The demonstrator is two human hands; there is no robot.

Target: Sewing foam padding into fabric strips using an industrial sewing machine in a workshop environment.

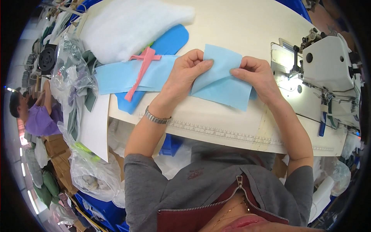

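Between my two hands I hold a light blue piece of fabric (224, 83), folded or layered, above the table near the sewing machine. My left hand (189, 69) pinches its left side with thumb and fingers. My right hand (255, 73) grips the right edge, thumb on top. Left of my hands lies a stack of light blue fabric pieces (112, 79), with pink fabric strips (143, 73) crossed over it. Brighter blue pieces (172, 38) stick out from behind and below the stack. Fluffy white batting (131, 27) lies beyond them.
An industrial sewing machine (328, 62) with a lit needle area stands on the right, a blue-handled tool (322, 123) beside it. A ruler tape (216, 130) runs along the table's near edge. Clear plastic bags (69, 69) hang at the left. Farther left is another person in purple (43, 118).
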